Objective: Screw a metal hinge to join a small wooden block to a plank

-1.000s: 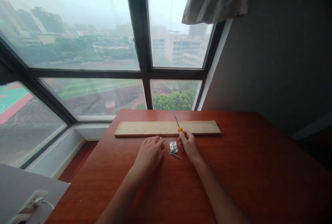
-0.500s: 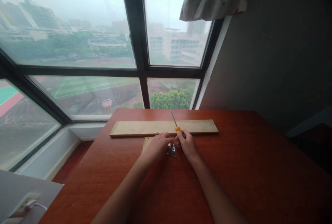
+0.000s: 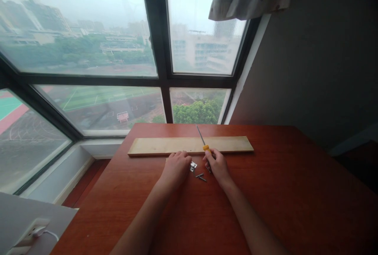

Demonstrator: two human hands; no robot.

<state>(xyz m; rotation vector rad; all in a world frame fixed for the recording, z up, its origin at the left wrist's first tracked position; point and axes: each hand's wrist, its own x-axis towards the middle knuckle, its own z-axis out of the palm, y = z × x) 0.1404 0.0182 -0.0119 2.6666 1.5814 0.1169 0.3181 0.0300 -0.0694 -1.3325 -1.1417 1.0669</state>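
Right hand (image 3: 217,164) has its fingers wrapped around the yellow handle of a screwdriver (image 3: 206,148), metal shaft pointing away and a bit left, crossing over the plank in this view (can't tell if it's touching the wood). Left hand (image 3: 176,166) is palm down just in front of the plank, fingers curled and covering part of a small silver hinge (image 3: 193,165). Honestly can't tell if it's pinching that hinge or only resting on it. A few loose screws (image 3: 202,179) lie on the worktop (image 3: 265,196) between the two hands, one of them right by the right hand's fingers. The long pale plank (image 3: 165,146) lies flat across the worktop beyond both hands. As for handling, I'd guess the screwdriver is light and stiff, with a hard handle that's best held around its thick part, not the skinny shaft. Hinge is probably thin metal, rigid but with leaves that can flop, so I'd pinch it by the outer edges. Screws look like fiddly little things that'd roll or slip, so fingertips around the shank. Plank's likely stiff and not too heavy, easiest by its ends.
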